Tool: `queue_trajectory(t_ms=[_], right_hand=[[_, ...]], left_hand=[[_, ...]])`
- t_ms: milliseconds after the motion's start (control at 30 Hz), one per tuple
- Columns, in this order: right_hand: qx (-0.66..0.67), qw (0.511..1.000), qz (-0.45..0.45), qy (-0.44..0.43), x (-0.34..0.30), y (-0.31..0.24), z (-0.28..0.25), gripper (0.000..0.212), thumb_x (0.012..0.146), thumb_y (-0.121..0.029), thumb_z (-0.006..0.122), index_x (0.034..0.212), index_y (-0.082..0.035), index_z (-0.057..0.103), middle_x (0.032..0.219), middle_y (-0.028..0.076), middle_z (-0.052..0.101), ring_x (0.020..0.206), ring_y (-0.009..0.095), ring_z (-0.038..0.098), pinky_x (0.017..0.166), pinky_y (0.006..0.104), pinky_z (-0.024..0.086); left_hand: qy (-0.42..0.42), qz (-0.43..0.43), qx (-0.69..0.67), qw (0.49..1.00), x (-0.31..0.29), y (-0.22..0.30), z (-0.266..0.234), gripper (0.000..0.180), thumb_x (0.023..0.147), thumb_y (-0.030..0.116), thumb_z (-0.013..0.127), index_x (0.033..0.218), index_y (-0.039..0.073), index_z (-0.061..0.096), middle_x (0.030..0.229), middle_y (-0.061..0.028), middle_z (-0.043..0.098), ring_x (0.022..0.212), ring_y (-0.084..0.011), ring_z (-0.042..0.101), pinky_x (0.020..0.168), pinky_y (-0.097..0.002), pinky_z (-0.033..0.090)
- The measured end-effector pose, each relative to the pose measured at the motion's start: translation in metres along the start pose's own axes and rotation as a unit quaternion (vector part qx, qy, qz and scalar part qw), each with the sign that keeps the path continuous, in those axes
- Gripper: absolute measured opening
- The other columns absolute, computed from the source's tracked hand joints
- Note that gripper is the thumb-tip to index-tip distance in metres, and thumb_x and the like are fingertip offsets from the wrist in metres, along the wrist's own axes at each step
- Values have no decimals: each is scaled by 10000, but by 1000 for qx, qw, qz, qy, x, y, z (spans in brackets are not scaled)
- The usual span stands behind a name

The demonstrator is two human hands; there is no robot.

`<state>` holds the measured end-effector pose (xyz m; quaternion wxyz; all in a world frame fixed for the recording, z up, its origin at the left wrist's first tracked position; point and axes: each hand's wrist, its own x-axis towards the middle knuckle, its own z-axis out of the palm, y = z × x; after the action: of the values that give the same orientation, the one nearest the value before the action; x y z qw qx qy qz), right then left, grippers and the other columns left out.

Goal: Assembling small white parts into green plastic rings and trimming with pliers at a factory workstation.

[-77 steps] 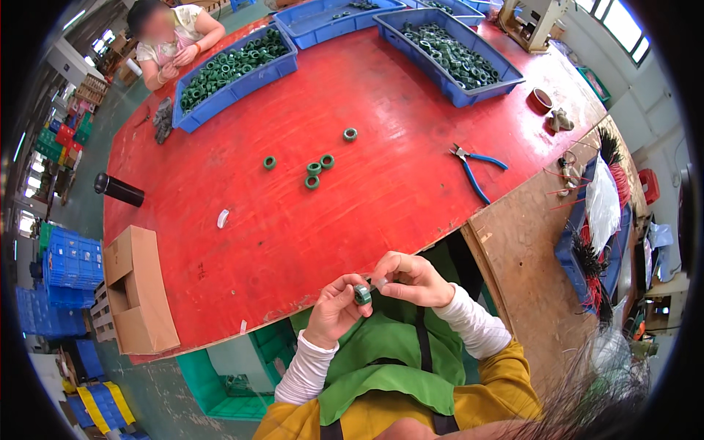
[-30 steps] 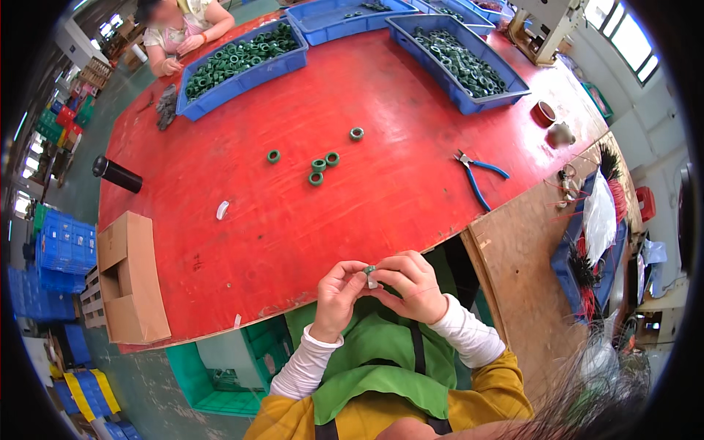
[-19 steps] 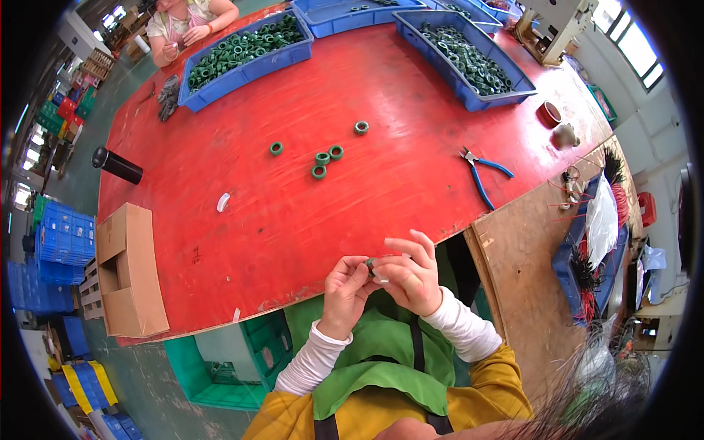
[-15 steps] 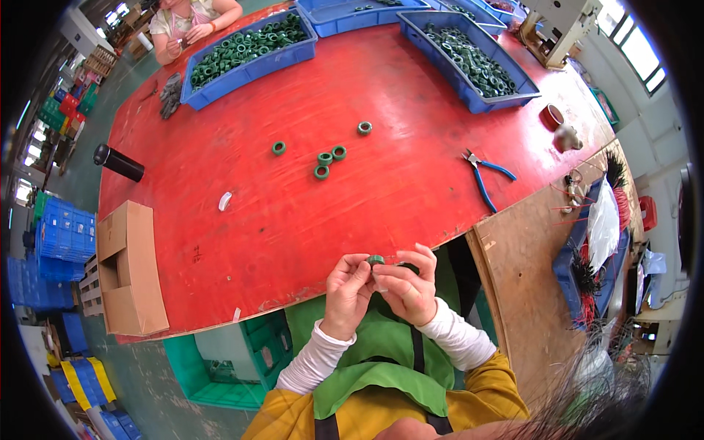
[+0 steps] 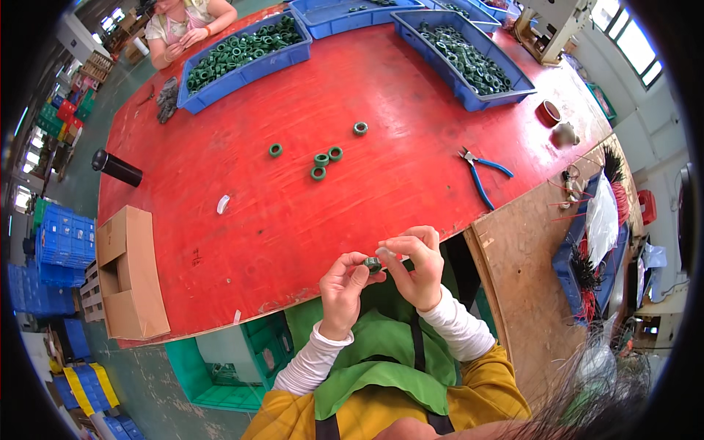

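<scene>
Above the near table edge, my left hand [image 5: 340, 297] pinches a dark green ring [image 5: 372, 265] between thumb and fingers. Just to its right, my right hand [image 5: 418, 270] has its thumb and fingertips together on a small whitish piece [image 5: 383, 252], too small to make out its kind. Farther out on the red table lie several loose green rings [image 5: 321, 159], some of them touching. A pair of blue-handled cutting pliers [image 5: 478, 173] rests to the right with its jaws apart.
Blue trays full of green rings [image 5: 213, 92] stand at the back, where another person [image 5: 187, 29] sits at the far left. A black bottle [image 5: 117, 167] and a cardboard box [image 5: 132, 271] are on the left. Right, a wooden board [image 5: 517, 257] bears a tray of wires.
My right hand has moved slightly up and away from the ring, with the whitish piece at its fingertips. My left hand still holds the ring, now tilted differently.
</scene>
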<state>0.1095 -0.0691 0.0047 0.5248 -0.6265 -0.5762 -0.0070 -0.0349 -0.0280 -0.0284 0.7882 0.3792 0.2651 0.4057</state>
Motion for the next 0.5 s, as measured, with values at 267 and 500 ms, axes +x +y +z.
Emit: queue_trajectory(t_ms=[267,500], right_hand=[[241,935,240,-104,-9,7,1,156,774,-88,716,867,-14,614,785,56,645,759,158,597,694,287,479],[342,850,347,-199,-28,15,4,222,861,-136,630,1012,22,587,855,87,625,802,171,604,737,290,488]], left_hand=[[-63,-57,1,996,1,10,-13,177,924,104,559,1059,-10,565,963,-97,639,818,-209,657,744,-352,582],[-75,-75,-46,993,2,9,-13,163,924,121,560,1066,43,580,947,-80,627,823,-196,649,729,-352,587]])
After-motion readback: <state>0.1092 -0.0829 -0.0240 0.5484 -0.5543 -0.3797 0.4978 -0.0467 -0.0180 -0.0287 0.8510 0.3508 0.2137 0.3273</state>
